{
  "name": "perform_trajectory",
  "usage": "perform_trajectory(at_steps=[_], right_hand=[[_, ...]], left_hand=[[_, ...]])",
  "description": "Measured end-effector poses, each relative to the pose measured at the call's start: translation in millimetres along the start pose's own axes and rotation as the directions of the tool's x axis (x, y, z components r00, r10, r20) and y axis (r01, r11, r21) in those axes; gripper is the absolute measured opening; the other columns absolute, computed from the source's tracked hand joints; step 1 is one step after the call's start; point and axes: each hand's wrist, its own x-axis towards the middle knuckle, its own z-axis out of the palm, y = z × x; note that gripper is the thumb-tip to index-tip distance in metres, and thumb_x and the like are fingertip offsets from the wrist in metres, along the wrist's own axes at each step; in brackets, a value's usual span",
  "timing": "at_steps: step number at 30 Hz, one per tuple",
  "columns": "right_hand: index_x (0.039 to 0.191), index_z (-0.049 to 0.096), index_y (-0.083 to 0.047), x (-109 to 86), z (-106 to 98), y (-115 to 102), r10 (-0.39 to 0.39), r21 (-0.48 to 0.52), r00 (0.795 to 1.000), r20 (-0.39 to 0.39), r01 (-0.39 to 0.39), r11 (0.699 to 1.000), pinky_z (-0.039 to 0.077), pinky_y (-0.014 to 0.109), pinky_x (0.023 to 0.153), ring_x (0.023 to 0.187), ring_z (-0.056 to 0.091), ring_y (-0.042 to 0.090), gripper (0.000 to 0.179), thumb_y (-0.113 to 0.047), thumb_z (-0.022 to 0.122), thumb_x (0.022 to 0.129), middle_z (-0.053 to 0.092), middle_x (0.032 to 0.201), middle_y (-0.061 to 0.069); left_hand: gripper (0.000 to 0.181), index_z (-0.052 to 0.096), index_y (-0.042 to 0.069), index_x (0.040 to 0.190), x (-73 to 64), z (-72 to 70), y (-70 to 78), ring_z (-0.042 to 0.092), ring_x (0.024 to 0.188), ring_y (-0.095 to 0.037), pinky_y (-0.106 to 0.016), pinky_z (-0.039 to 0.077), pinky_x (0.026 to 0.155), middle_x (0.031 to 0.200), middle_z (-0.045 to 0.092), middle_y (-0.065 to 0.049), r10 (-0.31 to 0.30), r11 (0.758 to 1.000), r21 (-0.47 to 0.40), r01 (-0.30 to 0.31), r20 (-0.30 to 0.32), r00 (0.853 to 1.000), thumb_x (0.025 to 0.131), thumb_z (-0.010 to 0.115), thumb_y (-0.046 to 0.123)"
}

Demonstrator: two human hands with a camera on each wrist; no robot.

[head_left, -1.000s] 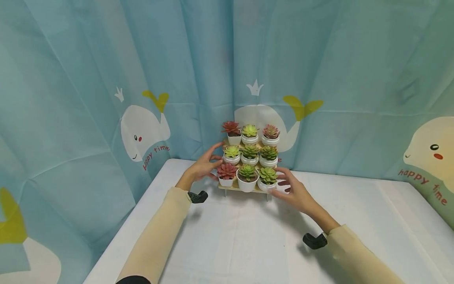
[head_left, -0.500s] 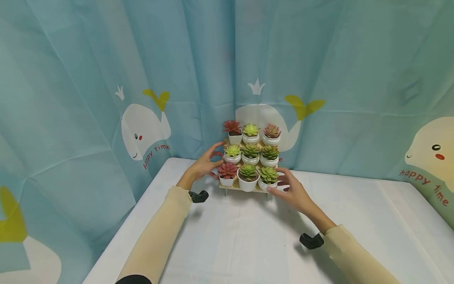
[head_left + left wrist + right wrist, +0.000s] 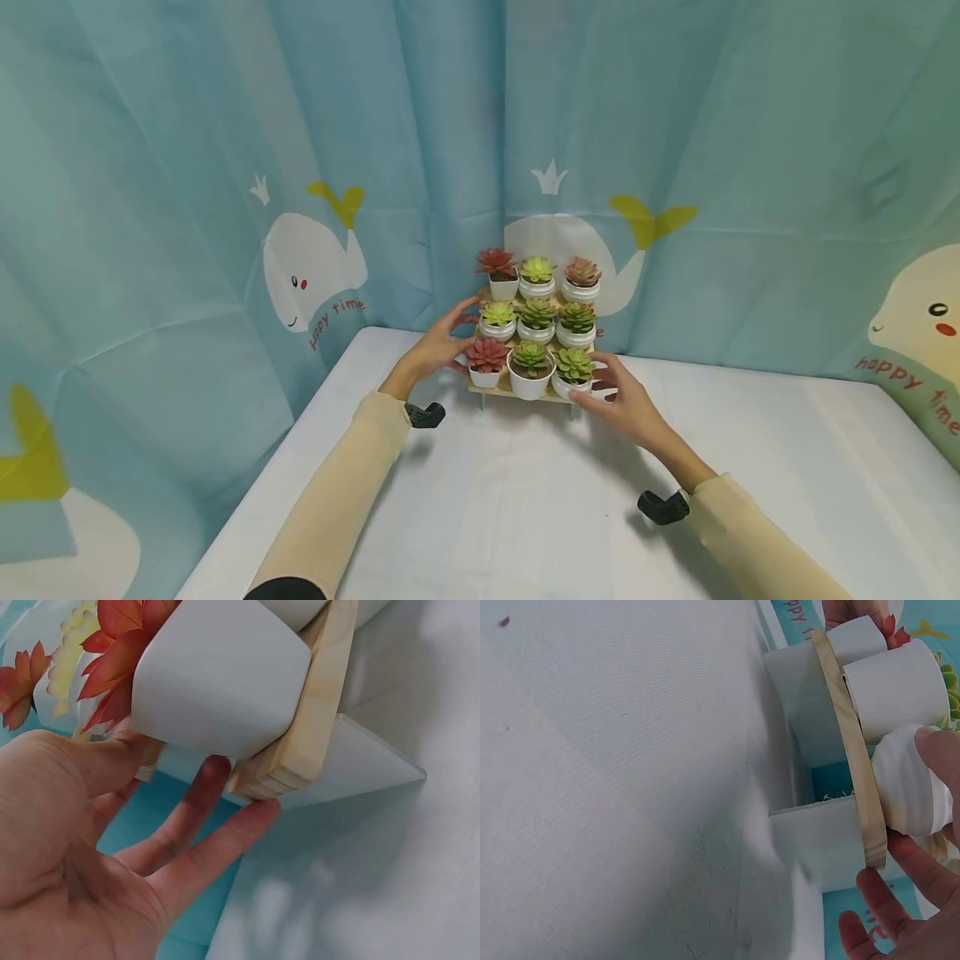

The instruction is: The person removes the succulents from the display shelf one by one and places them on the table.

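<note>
A three-tier wooden plant stand [image 3: 495, 390] with white legs carries several small artificial succulents in white pots. My left hand [image 3: 435, 346] is at its left side, fingers spread. In the left wrist view, two fingertips [image 3: 264, 810] touch around the front board's end [image 3: 300, 754], below the pot of a red succulent [image 3: 225, 675]. My right hand [image 3: 626, 404] is at the front right corner. It holds the ribbed white pot of a green succulent [image 3: 574, 367], with the thumb [image 3: 939, 750] on the pot [image 3: 904, 787] and a finger by its base; another fingertip reaches the board's end.
The stand is on a white-covered table [image 3: 525, 500], close to its back edge. Behind and to the left hangs a light blue curtain [image 3: 420, 125] printed with whales. Each wrist wears a black camera mount [image 3: 425, 415].
My right hand has closed in slightly, its thumb coming onto the front right pot. The left hand stays at the stand's left side. The head view has shifted a little.
</note>
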Motion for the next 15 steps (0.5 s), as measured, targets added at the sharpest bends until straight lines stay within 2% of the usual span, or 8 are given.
perform_trajectory(at_steps=[8,15], right_hand=[[0.152,0.040,-0.011,-0.3,0.5,0.3,0.000,0.002,1.000,0.007,0.000,1.000,0.050,0.061,0.096,0.115,0.063,0.040,0.072,-0.029,0.078,0.094,0.064,0.131,0.024],[0.150,0.045,-0.010,-0.6,-1.5,-0.7,0.001,-0.017,1.000,0.001,-0.001,1.000,0.052,0.059,0.095,0.114,0.064,0.040,0.068,-0.028,0.079,0.094,0.064,0.130,0.024]], left_hand=[[0.075,0.020,0.041,0.164,-1.7,-1.4,0.5,0.051,0.130,-0.052,-0.060,0.060,0.071,0.160,0.029,-0.019,-0.009,0.998,0.055,0.008,0.030,0.999,0.108,0.050,0.002],[0.074,0.020,0.039,0.164,-1.4,1.1,-0.5,0.056,0.123,-0.050,-0.064,0.059,0.075,0.161,0.028,-0.018,0.017,0.999,0.050,-0.018,0.022,1.000,0.108,0.050,0.001]])
